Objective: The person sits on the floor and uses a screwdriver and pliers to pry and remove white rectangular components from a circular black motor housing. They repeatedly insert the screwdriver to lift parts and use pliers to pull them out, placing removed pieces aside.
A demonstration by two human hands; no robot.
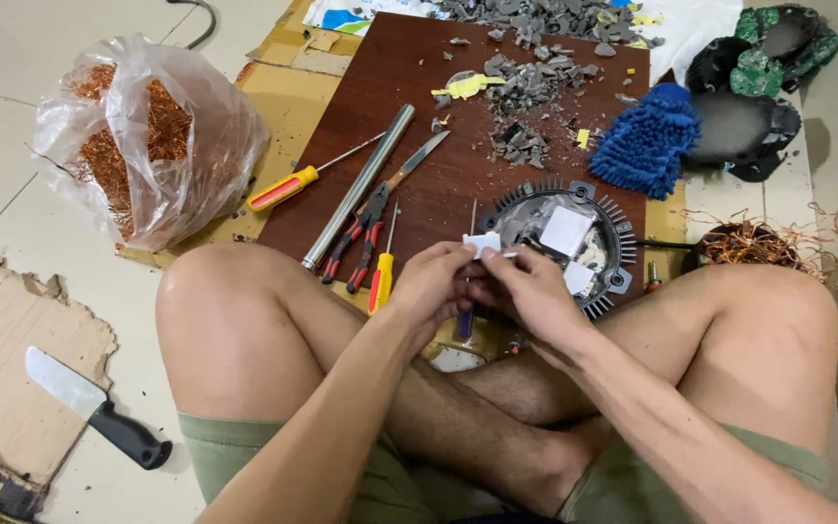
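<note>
a clear plastic bag [147,136] lies on the floor at the upper left, just beside the cardboard sheet, bulging and crinkled, filled with tangled copper-coloured wire. at the top edge, partly under the dark wooden board, a flat printed sheet or wrapper [356,15] shows white with blue and green patches. a white plastic sheet or bag [691,29] lies at the top right, behind the grey rubble
</note>
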